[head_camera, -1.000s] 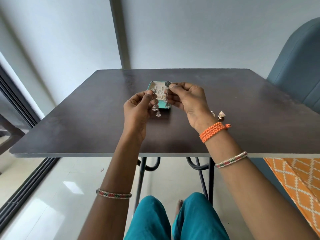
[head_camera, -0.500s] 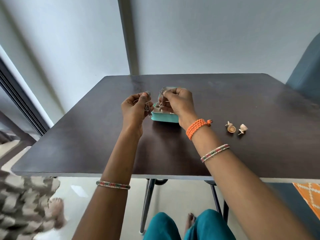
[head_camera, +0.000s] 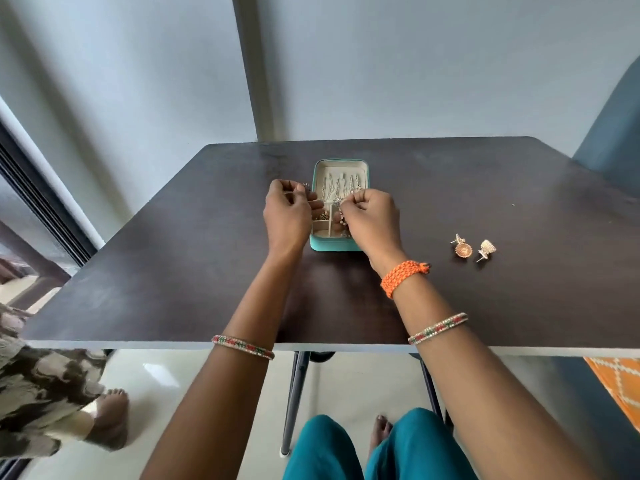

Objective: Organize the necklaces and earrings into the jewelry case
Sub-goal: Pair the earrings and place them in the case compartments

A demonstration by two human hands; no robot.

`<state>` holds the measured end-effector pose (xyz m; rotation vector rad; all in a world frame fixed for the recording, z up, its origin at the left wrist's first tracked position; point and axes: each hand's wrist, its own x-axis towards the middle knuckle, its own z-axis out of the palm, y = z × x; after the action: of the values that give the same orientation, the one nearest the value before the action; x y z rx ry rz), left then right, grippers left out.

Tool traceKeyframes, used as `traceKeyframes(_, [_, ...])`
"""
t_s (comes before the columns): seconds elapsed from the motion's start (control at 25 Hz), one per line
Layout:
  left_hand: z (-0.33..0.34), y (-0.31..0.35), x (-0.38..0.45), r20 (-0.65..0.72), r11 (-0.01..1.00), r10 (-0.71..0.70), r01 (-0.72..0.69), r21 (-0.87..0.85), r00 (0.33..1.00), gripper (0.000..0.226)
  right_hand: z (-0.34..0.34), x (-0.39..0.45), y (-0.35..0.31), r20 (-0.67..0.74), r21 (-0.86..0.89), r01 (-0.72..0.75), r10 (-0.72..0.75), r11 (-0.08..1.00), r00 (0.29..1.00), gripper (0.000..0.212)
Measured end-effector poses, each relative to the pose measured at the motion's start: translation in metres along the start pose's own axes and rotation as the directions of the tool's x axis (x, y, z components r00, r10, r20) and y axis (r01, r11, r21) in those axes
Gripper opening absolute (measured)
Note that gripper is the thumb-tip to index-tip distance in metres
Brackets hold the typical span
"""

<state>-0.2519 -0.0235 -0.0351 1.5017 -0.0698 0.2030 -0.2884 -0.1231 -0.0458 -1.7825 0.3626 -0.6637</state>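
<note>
Pinching one silver earring (head_camera: pixel 341 216) each, both hands (head_camera: pixel 370 216) hover over the open jewelry case (head_camera: pixel 332 245) mid-tabletop (head_camera: pixel 173 271), so lowering them into a compartment seems next, gold earrings (head_camera: pixel 472 249) waiting aside.

Table (head_camera: pixel 173 271): I see a dark brown wooden top with a pale front edge, standing on dark metal legs.
Wall (head_camera: pixel 415 64): plain pale grey-blue, with a vertical grey strip running down to the table's far edge.
Chair (head_camera: pixel 609 140): a blue-grey padded back, at the right edge, beyond the table.
Floor (head_camera: pixel 166 382): glossy cream tiles under the table.
Cloth (head_camera: pixel 620 379): orange with a white lattice print, lower right.
Bystander's foot (head_camera: pixel 110 420): bare, lower left, below brown-and-cream patterned fabric.
Window frame (head_camera: pixel 38 202): dark sliding tracks at far left.
</note>
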Motion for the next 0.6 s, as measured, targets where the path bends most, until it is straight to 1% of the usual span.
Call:
traceKeyframes(0.12, [0.005,0.004,-0.002,0.041,0.999,-0.022,0.023,-0.046,0.999,0.021,-0.002,0.0,0.0,-0.001,0.0,-0.009,0.009,1.0,1.0,0.012])
traceKeyframes(0.24, [0.008,0.003,-0.01,0.07,1.0,-0.026,0.027,-0.011,0.997,0.014,-0.003,0.001,0.001,0.008,0.002,-0.007,0.007,1.0,1.0,0.012])
traceKeyframes(0.36, [0.005,-0.003,-0.017,0.045,0.976,0.052,-0.06,0.207,0.998,0.011,-0.006,-0.001,0.001,0.018,0.034,-0.015,0.014,0.999,1.0,0.013])
traceKeyframes(0.44, [0.003,-0.006,-0.024,0.005,0.921,0.095,-0.089,0.38,0.996,0.013,-0.007,-0.001,0.0,0.036,0.062,-0.028,0.026,0.998,0.999,0.014])
traceKeyframes(0.52, [0.0,-0.009,-0.03,-0.051,0.849,0.106,-0.063,0.524,0.993,0.012,-0.008,-0.001,0.0,0.051,0.11,-0.054,0.048,0.992,0.998,0.014])
traceKeyframes(0.6, [-0.004,-0.011,-0.029,-0.081,0.827,0.058,-0.002,0.562,0.995,0.01,-0.008,0.0,0.0,0.068,0.174,-0.079,0.068,0.982,0.995,0.017])
